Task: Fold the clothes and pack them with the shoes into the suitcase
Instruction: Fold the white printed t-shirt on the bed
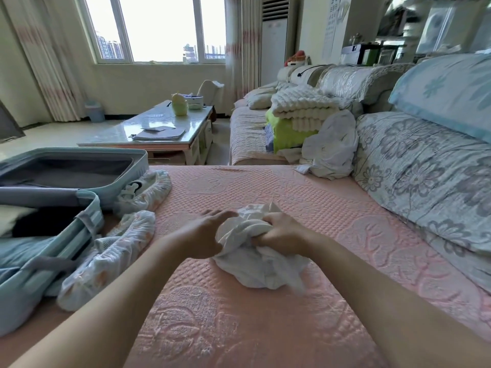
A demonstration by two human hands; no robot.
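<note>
Hands first. Right hand [285, 231] is clenched round a bunch of the crumpled white cotton garment [255, 269]. Left hand [210, 235] lies against the same garment's left side, fingers stretched toward it w/ tips hidden by cloth; cannot tell whether it pinches or only steadies. Garment sits mid-seat on the pink embossed sofa cover [239, 328], bunched, no fold lines visible.

Left edge of seat: pale blue hard-shell suitcase [91, 208], open, both halves in view. Near half holds a white piece [13, 216], a black piece [45, 221] and a pale blue piece [24, 251], all lying flat. Far half appears to hold nothing.

Just beside the case, on the seat: white printed fabric cover [143, 192] touching the far half, and a second like cover [111, 251] against the near half. Judged to be the shoes, bagged; contents not visible.

Far right corner of seat: loose white clothing heap [329, 150], unfolded.

Progress, est.: under way, roughly mid-task. Done: 3 pcs in case. Left: fold garment in hand, fold heap, load both covers.

Count: suitcase 1; packed pcs 3 visible; covers 2; garment in hand 1; heap 1, no. of pcs in it cannot be told.
</note>
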